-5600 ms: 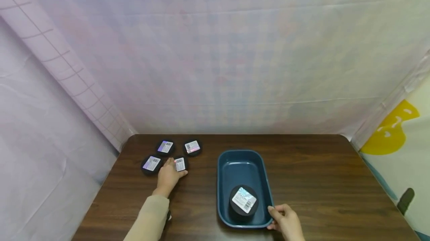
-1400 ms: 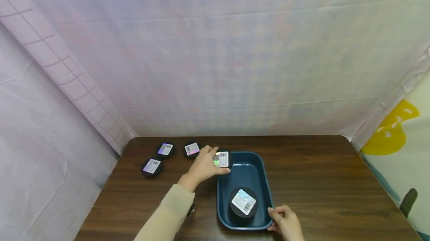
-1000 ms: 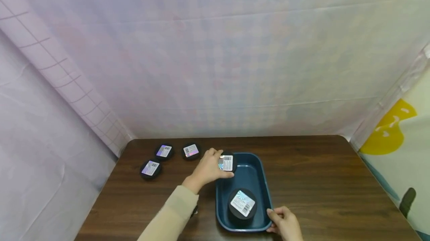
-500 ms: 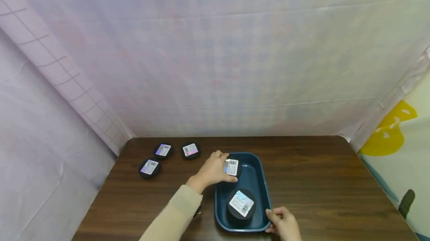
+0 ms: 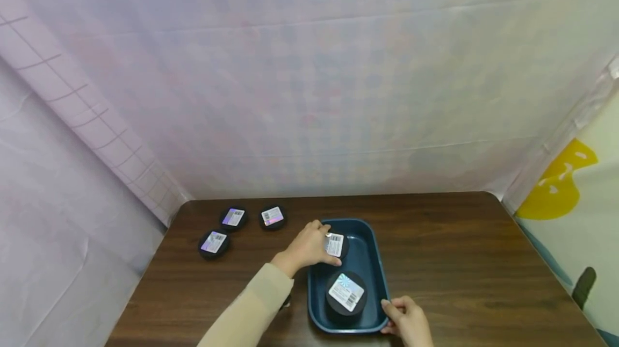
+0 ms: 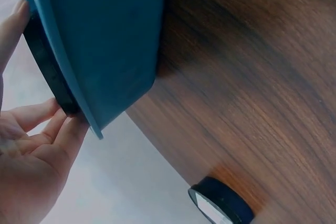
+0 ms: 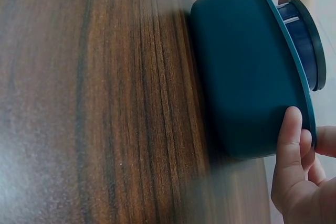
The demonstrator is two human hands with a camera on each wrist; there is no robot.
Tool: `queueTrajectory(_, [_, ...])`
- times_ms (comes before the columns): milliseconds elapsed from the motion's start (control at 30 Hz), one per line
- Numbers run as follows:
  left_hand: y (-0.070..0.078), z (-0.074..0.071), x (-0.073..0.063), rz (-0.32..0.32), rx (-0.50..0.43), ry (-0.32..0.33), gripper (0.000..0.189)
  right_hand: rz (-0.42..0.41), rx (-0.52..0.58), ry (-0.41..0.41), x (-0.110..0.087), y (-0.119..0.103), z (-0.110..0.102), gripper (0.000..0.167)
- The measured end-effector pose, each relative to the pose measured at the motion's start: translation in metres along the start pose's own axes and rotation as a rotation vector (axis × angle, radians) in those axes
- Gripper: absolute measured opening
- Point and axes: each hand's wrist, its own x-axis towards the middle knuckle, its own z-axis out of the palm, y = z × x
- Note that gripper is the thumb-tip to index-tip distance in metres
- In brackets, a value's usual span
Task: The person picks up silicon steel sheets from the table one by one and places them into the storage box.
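Note:
In the head view my left hand (image 5: 308,246) grips a round black container (image 5: 337,245) with a white barcode label, at the far left part of the blue tray (image 5: 366,258). The left wrist view shows thumb and fingers on opposite edges of that container (image 6: 47,66), level with the tray's rim; whether it touches the tray floor is hidden. Toward the tray's near end stands another labelled black container (image 5: 345,294), rising above the rim in the right wrist view. My right hand (image 5: 409,319) pinches the rim at the near right corner, its fingers (image 7: 289,140) against the outer wall.
Several more labelled black containers lie at the back left of the brown wooden table (image 5: 450,261), one of them (image 5: 272,217) nearest the tray. Behind the table hangs a pale curtain (image 5: 309,94), with white sheeting on the left side.
From among the containers on the left, my left hand has carried one rightward to the tray's far left part, lowering slightly at the end. The right hand keeps its pinch on the rim.

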Motion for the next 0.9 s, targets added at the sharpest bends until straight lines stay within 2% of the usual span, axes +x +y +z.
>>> queueTrajectory(167, [0.001, 0.005, 0.001, 0.036, 0.028, -0.014, 0.094, 0.001, 0.007, 0.002, 0.001, 0.001, 0.000, 0.019])
queueTrajectory(467, [0.003, 0.009, 0.006, 0.093, 0.143, -0.048, 0.099, -0.004, -0.011, 0.000, 0.001, 0.000, -0.001, 0.019])
queueTrajectory(767, [0.004, 0.015, 0.008, 0.074, 0.116, -0.098, 0.094, -0.003, -0.014, 0.005, 0.002, 0.001, -0.001, 0.019])
queueTrajectory(900, [0.005, 0.017, 0.008, 0.085, 0.126, -0.100, 0.088, -0.001, -0.008, 0.010, 0.002, 0.001, 0.000, 0.019])
